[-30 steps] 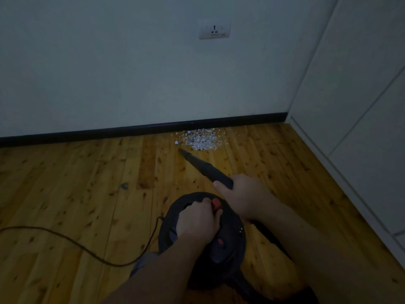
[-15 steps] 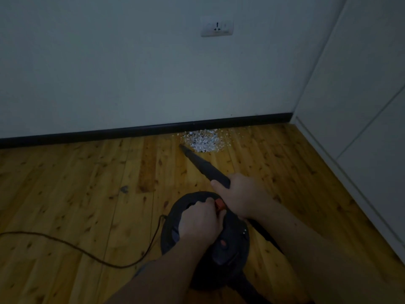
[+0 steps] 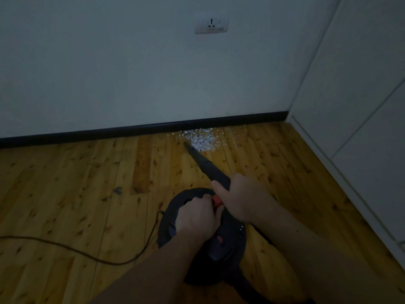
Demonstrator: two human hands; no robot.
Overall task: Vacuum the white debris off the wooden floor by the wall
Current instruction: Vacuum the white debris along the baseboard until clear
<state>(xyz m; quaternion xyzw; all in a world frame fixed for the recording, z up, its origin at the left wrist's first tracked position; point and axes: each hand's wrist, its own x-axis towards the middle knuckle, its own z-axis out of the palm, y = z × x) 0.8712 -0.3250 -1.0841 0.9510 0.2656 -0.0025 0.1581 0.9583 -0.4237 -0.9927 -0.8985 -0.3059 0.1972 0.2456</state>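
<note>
A small heap of white debris lies on the wooden floor right against the black skirting board. I hold a dark round vacuum above the floor. My left hand is closed around its top handle, beside an orange switch. My right hand grips the base of the long black nozzle. The nozzle tip touches the near left edge of the heap.
A dark power cord trails from the vacuum across the floor to the left. A wall socket sits high on the white wall. White cabinet fronts close off the right side, forming a corner.
The nozzle tip has advanced toward the wall, from a short gap in front of the heap to its near edge. Both hands keep their grips.
</note>
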